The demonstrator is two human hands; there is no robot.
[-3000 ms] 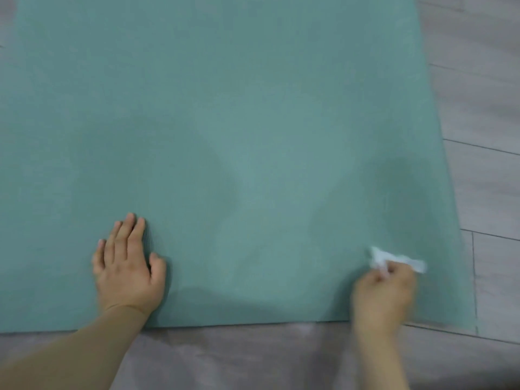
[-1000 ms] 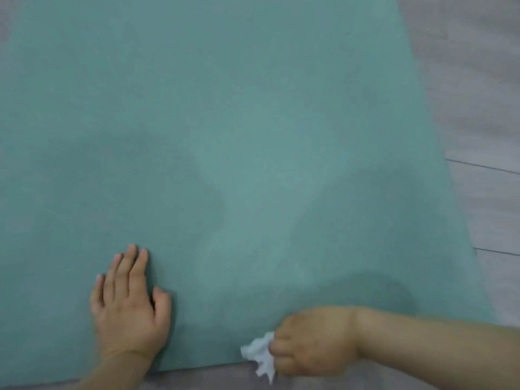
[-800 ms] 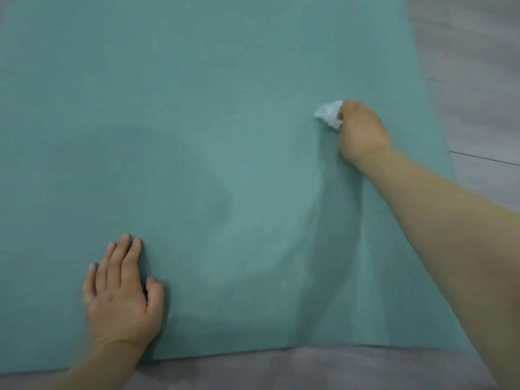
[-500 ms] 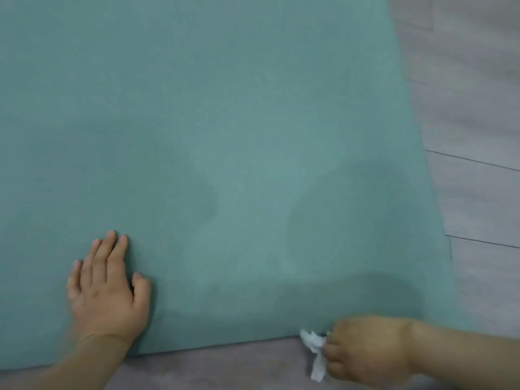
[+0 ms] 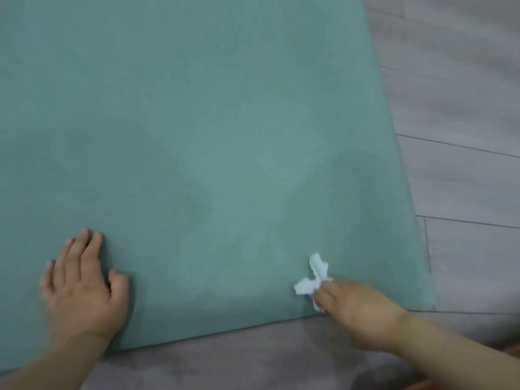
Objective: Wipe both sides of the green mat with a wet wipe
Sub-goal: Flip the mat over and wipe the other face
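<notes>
Grey wood-plank floor with thin dark seams, right and near side.

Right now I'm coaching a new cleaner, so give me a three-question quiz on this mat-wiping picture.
1. True or false: the left hand lies flat on the mat.
2. The right hand holds: A) a sponge, B) a crumpled wipe, C) nothing?
3. Fill in: the wipe sits near the mat's ____ right corner.

Key: 1 true; 2 B; 3 near.
</notes>
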